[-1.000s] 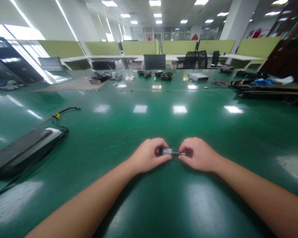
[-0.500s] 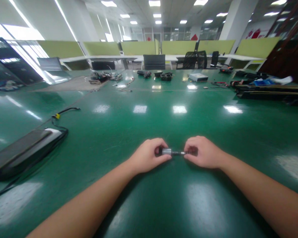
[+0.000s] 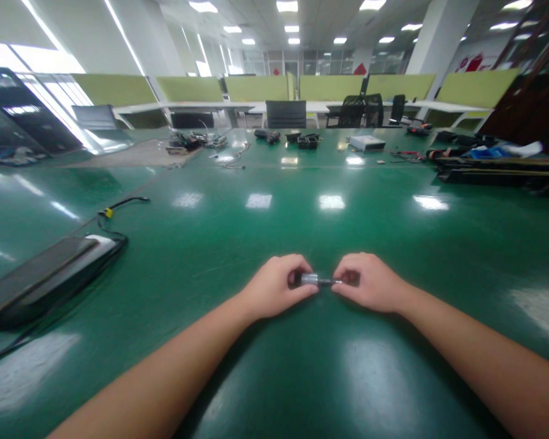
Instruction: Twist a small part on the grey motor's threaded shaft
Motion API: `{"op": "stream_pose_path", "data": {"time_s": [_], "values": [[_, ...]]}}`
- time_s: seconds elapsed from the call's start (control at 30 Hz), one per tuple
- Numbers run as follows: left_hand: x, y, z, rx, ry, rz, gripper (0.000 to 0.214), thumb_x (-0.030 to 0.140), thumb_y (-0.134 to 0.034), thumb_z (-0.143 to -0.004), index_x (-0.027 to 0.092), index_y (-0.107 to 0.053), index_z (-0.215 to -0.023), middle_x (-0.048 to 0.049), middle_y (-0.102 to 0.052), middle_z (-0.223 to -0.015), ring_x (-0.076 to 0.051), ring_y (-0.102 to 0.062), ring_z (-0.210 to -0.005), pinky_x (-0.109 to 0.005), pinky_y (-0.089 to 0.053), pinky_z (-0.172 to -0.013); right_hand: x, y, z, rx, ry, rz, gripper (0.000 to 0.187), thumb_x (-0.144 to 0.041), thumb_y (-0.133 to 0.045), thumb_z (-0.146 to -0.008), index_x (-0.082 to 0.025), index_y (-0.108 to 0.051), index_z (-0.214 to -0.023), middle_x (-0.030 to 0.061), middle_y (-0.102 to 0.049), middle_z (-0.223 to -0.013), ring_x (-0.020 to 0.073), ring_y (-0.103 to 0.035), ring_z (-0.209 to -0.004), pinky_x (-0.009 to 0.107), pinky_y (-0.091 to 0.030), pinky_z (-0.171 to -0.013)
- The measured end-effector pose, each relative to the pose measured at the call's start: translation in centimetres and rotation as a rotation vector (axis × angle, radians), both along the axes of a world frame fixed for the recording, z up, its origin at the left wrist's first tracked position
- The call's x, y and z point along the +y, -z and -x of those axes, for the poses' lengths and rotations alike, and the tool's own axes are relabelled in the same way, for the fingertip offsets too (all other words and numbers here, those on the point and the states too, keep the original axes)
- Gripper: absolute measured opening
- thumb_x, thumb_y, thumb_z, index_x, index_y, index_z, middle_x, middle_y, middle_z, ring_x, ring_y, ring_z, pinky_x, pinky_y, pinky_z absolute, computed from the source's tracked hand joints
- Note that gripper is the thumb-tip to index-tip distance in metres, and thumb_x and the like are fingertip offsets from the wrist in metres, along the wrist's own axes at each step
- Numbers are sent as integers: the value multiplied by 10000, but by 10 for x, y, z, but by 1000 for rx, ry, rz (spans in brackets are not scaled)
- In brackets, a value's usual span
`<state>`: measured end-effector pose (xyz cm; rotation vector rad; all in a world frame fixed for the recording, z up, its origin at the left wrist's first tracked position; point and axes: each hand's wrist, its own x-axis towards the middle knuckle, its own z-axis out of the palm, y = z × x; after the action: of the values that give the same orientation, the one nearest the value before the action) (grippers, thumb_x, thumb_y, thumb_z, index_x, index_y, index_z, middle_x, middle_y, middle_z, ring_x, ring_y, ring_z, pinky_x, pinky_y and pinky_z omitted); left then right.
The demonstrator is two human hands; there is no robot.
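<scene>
A small silver and dark metal cylinder with a thin shaft (image 3: 318, 280) is held between both hands just above the green table (image 3: 274, 213). My left hand (image 3: 277, 286) is closed around its thicker silver end. My right hand (image 3: 370, 281) pinches the thin dark end with closed fingers. Both forearms rest low over the table's near part.
A flat dark device with a black cable and yellow connector (image 3: 50, 274) lies at the left. Tools, cables and a white box (image 3: 366, 142) are scattered along the far side. Long dark bars (image 3: 498, 171) lie at the far right. Office chairs and green partitions stand behind.
My right hand drew slightly away to the right half a second ago, then came back toward the left hand. The left hand has stayed nearly still.
</scene>
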<state>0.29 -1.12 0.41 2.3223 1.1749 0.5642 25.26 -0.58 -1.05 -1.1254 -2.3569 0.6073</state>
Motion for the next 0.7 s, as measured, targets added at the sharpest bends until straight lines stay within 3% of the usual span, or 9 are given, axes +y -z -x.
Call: {"op": "stream_pose_path", "data": {"time_s": [0.23, 0.4, 0.7], "values": [[1, 0, -5, 4, 6, -37, 220, 367, -751, -833, 213, -686, -978, 25, -668, -790, -140, -576, -680, -249, -402, -629, -6, 1, 14, 68, -74, -40, 85, -170, -717, -814, -182, -719, -898, 26, -667, -808, 168, -575, -779, 299, -431, -721], [2, 1, -4, 10, -1, -33, 215, 376, -742, -842, 212, -684, -969, 24, -654, -778, -143, -571, -680, -249, -402, -621, -7, 3, 12, 61, -34, -44, 133, -155, -699, -833, -186, -716, -961, 27, -674, -846, 170, -576, -795, 301, -440, -722], [2, 2, -5, 24, -8, -21, 204, 363, -736, -845, 212, -677, -969, 29, -656, -786, -140, -576, -688, -256, -405, -631, -5, 5, 12, 88, -49, -51, 84, -157, -720, -822, -188, -713, -900, 19, -662, -817, 162, -573, -780, 294, -433, -718]]}}
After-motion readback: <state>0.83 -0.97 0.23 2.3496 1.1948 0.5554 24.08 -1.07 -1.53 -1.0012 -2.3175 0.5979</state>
